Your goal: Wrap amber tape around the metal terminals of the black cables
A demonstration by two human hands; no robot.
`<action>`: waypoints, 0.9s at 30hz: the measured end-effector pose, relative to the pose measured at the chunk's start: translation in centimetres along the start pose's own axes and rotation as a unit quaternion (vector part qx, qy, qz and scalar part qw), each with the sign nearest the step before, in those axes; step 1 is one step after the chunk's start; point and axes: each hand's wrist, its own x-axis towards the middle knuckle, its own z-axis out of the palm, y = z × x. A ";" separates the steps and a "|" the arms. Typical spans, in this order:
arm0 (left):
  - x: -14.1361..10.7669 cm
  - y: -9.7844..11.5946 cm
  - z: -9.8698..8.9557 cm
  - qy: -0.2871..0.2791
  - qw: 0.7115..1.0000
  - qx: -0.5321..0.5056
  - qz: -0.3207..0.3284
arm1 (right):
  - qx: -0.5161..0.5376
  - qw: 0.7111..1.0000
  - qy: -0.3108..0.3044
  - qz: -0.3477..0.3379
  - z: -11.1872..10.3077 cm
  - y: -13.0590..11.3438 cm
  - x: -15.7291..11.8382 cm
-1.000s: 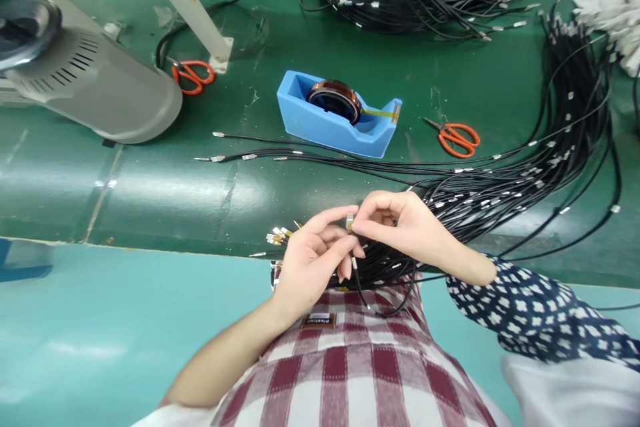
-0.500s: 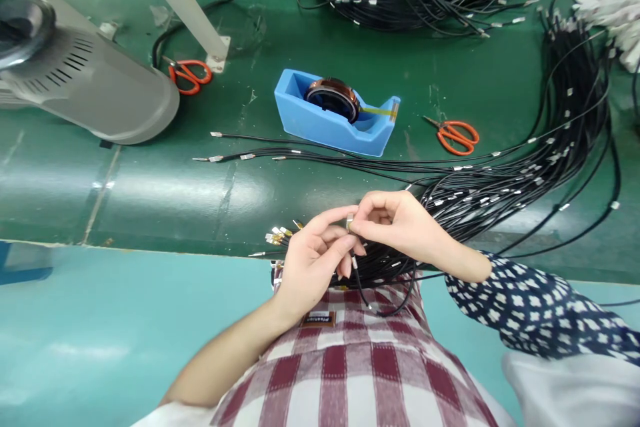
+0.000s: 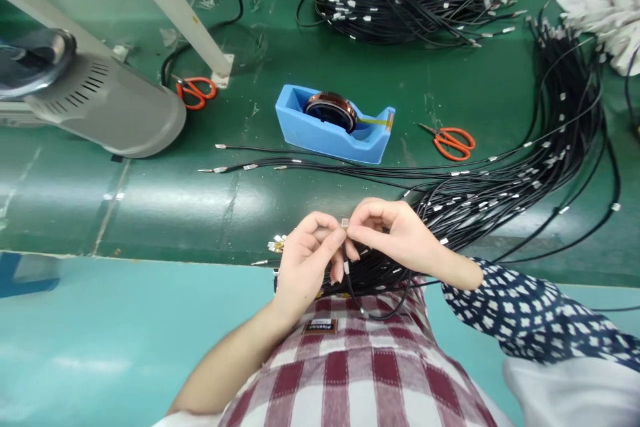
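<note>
My left hand (image 3: 313,253) and my right hand (image 3: 393,233) meet at the table's front edge, fingertips pinched at the end of one black cable. A small silvery connector (image 3: 345,223) stands up between the fingertips, and the cable (image 3: 351,290) loops down below them over the checked apron. Under and behind my hands lies a bundle of black cables (image 3: 465,203) with white labels, running to the right. Left of my left hand, several cable ends with pale tips (image 3: 277,243) stick out at the edge.
Behind my hands stands a blue tape dispenser (image 3: 330,137). Orange-handled scissors (image 3: 453,143) lie to its right, another pair (image 3: 197,92) by a grey machine (image 3: 125,107) at left. A cable coil (image 3: 370,0) and white gloves (image 3: 603,13) lie farther back.
The view has shifted slightly, so the table items appear a little lower. Both hands remain pinched at the cable end, my left fingers now more bent.
</note>
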 end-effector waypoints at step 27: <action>0.0 0.0 -0.1 0.023 0.990 -0.079 -0.116 | 0.078 0.994 0.042 0.061 0.3 0.6 0.2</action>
